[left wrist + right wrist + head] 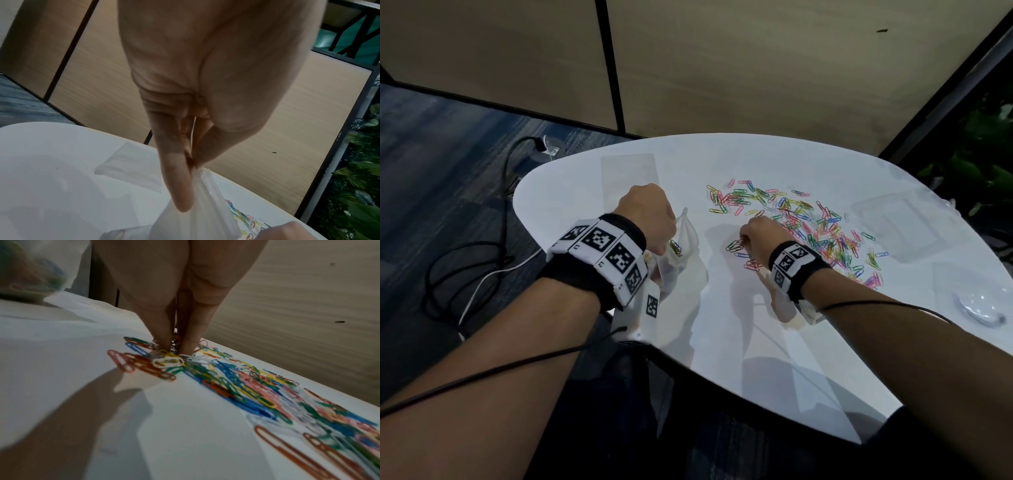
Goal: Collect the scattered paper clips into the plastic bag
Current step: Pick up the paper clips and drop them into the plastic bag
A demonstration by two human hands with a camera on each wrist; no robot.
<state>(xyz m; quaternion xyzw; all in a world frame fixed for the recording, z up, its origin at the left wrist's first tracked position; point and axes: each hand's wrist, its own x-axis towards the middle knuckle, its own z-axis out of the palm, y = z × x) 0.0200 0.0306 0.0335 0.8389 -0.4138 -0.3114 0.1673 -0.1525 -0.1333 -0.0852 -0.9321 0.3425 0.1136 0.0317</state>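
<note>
Head view shows us our left hand (pixel 645 209) pinching the plastic bag (pixel 683 250) upright on the white table (pixel 739 329), while our right hand (pixel 760 233) pinches paper clips (pixel 808 222) scattered beside it.

— What do you wear on your wrists?
— Your left hand (pixel 645 209) and right hand (pixel 762 233) are bare; behind each sits a black wristband (pixel 599 260) ringed with white blocks printed with black square codes.
— Any wiring?
— A thin black cable (pixel 493 371) runs along each bare forearm.
</note>
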